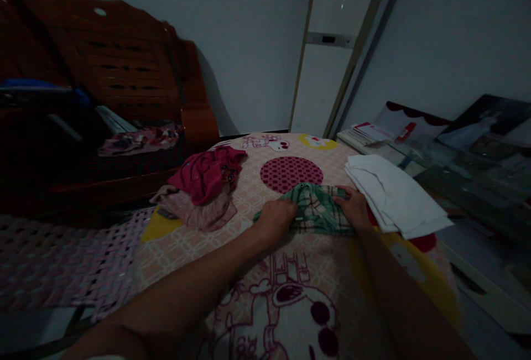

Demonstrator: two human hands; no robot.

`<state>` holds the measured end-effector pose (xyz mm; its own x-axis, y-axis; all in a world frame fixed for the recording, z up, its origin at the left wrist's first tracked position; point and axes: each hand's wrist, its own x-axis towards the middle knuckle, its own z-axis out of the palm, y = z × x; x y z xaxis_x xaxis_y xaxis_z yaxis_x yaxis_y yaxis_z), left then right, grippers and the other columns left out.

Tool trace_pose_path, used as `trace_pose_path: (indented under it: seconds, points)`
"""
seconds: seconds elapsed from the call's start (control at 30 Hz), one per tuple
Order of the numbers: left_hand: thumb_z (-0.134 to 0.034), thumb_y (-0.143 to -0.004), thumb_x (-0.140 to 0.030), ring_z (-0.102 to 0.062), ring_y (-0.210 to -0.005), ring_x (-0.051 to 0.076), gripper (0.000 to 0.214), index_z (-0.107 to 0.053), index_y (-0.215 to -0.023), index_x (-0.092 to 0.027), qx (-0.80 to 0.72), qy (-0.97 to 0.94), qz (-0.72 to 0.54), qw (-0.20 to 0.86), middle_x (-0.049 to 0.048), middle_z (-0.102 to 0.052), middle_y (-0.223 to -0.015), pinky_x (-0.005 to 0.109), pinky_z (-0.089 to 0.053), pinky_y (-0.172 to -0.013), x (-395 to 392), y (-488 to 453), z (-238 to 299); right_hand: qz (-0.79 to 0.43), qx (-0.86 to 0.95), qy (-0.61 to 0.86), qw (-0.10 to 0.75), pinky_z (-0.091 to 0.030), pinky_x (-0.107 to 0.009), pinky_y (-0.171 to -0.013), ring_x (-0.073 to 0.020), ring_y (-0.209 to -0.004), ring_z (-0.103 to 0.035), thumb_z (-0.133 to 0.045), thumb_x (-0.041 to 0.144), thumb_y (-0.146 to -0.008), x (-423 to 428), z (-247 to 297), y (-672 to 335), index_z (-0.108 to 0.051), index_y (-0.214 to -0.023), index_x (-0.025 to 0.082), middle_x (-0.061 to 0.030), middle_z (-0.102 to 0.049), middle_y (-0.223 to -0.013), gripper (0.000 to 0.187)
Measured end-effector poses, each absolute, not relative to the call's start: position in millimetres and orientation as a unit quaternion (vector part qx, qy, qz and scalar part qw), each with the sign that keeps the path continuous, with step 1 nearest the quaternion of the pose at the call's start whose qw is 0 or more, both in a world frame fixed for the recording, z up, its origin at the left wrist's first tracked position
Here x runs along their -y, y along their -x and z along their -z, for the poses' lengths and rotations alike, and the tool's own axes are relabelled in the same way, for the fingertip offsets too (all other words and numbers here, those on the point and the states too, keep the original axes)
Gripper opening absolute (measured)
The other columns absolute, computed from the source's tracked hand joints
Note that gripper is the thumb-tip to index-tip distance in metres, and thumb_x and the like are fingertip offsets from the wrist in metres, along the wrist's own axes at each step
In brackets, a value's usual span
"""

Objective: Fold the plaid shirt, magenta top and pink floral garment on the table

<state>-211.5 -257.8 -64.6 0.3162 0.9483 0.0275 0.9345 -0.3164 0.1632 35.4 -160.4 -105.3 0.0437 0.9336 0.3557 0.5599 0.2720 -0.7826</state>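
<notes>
A green plaid shirt (317, 210), bunched and partly folded, lies on the round table's patterned cloth (232, 257) in front of me. My left hand (276, 217) is closed on its left end, fingers curled into the fabric. At the other end, my right hand (350, 205) grips the shirt's right edge between thumb and fingers. To the left sits a heap of clothes: a crimson garment (205, 175) on top of a pinkish-grey one (203, 210). White folded cloths (388, 194) are stacked just right of my right hand.
A carved wooden bench (120, 67) with more clothes (143, 139) stands at the back left. Beyond the table is a tall white cabinet-like unit (326, 72). On the right, a low glass-topped stand (440, 166) holds papers and a picture. A woven pink seat (74, 260) is at the left.
</notes>
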Motion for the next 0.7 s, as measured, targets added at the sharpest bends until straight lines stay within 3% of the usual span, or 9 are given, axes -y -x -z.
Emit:
trace_pose_path:
  seconds: [0.13,0.33,0.53,0.7]
  points:
    - [-0.058,-0.082,-0.019,-0.069,-0.087,0.021,0.015,-0.071,-0.09,-0.02,-0.622,-0.751,-0.192,0.112,0.0046,-0.074,-0.09,0.029,-0.051,-0.077,240.2,250.9,56.8,-0.227,0.645,0.551,0.478,-0.054,-0.037,-0.074,-0.024,-0.077,-0.067,-0.068,0.033,-0.062,166.0,101.0,-35.0,-0.076,-0.1,0.015,-0.0075,-0.075,-0.085,0.043]
    - [-0.056,-0.083,-0.019,-0.063,-0.052,0.013,0.012,-0.063,-0.094,-0.017,-0.669,-0.609,-0.364,0.22,-0.0016,-0.066,-0.067,0.022,-0.048,-0.053,200.7,277.8,31.4,-0.312,0.598,0.511,0.532,-0.053,-0.031,-0.065,-0.0209,-0.071,-0.067,-0.07,0.031,-0.062,172.5,87.6,-38.6,-0.073,-0.109,0.013,-0.0061,-0.074,-0.082,0.05]
    - [-0.054,-0.087,-0.011,-0.065,-0.053,0.012,0.015,-0.059,-0.1,-0.015,-0.635,-0.592,-0.434,0.239,0.0013,-0.067,-0.075,0.022,-0.05,-0.054,141.5,231.8,-3.0,-0.16,0.54,0.55,0.617,-0.043,-0.026,-0.052,-0.0143,-0.054,-0.052,-0.069,0.032,-0.065,179.3,66.0,-58.4,-0.073,-0.105,0.012,0.0024,-0.058,-0.058,0.044]
    - [-0.053,-0.087,-0.01,-0.067,-0.062,0.013,0.019,-0.059,-0.105,-0.014,-0.606,-0.607,-0.466,0.214,0.0036,-0.069,-0.083,0.025,-0.052,-0.062,83.1,173.7,-20.5,-0.056,0.471,0.541,0.694,-0.051,-0.028,-0.065,-0.0179,-0.072,-0.063,-0.065,0.028,-0.068,187.6,47.6,-71.9,-0.069,-0.109,0.011,-0.0065,-0.069,-0.086,0.044]
